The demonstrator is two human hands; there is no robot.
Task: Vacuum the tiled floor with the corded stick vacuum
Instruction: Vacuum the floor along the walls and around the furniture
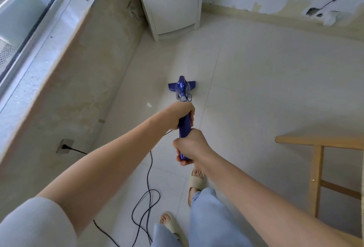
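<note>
A blue stick vacuum (pixel 182 89) stands on the pale tiled floor (pixel 256 89), its wide nozzle flat on a tile ahead of me. My left hand (pixel 182 114) grips the blue handle higher up the stick. My right hand (pixel 190 146) grips the handle's near end, just below the left. The black cord (pixel 150 178) runs from the handle down to loops on the floor by my feet and on to a plug in a wall socket (pixel 65 146) at the left.
A white cabinet (pixel 171 4) stands in the far corner. A wide window sill (pixel 39 65) runs along the left wall. A wooden table (pixel 319 166) sits at the right. My feet in slippers (pixel 196 181) stand beside the cord loops.
</note>
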